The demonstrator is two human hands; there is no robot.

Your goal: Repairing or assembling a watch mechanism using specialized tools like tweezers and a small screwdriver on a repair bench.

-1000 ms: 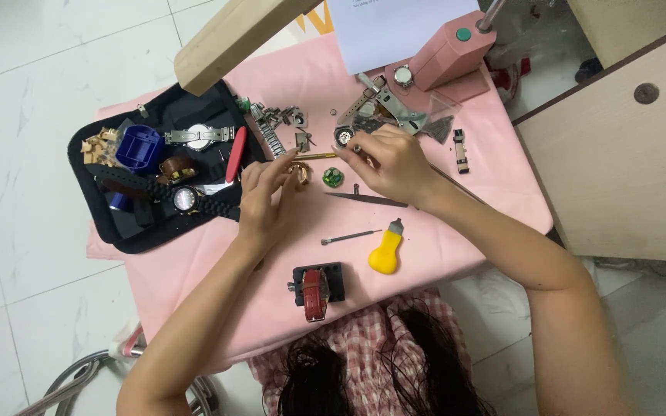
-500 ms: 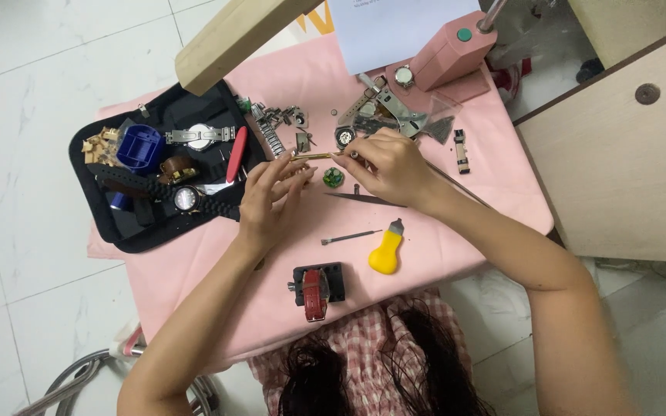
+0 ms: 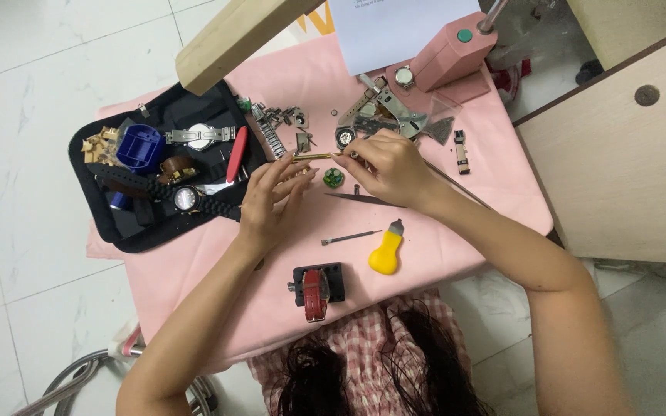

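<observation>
Head view, left hand (image 3: pixel 267 202) and right hand (image 3: pixel 391 166), fingers pinched on thin brass rod (image 3: pixel 314 156) (held level), over pink cloth (image 3: pixel 217 262).

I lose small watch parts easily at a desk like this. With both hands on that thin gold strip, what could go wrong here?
1. The left hand and right hand pinch the gold strip only at its ends; it might bend or spring loose.
2. The small green part lies loose just under the hands and could be knocked off the pink cloth.
3. The pointed tweezers lie near the right wrist, which might catch them.
</observation>
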